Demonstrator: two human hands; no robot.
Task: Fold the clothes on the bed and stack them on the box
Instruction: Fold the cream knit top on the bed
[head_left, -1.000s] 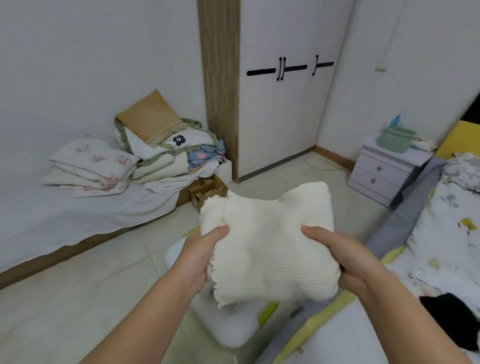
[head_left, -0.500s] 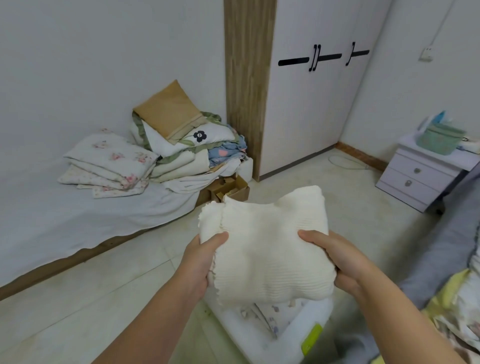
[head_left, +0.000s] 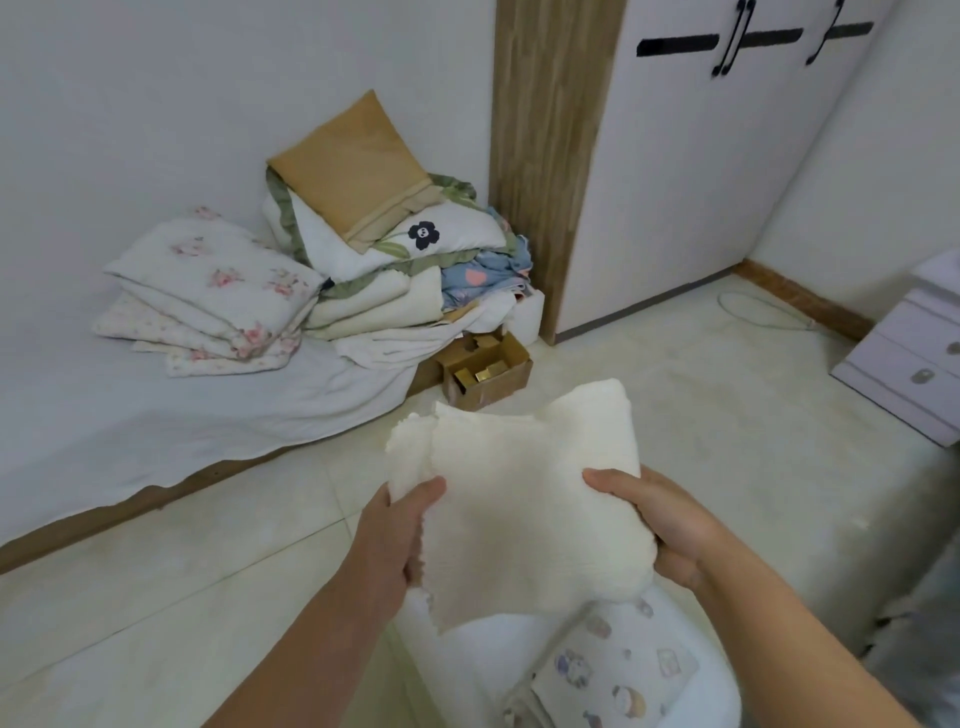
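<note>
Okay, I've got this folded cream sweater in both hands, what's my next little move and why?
Probably lower the folded cream knit sweater onto the patterned folded cloth on the white box: left hand and right hand hold it just above.

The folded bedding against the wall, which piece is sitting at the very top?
The tan pillow, propped tilted on the pile's peak against the wall. The pieces beneath it are white, green-trimmed or floral.
</note>
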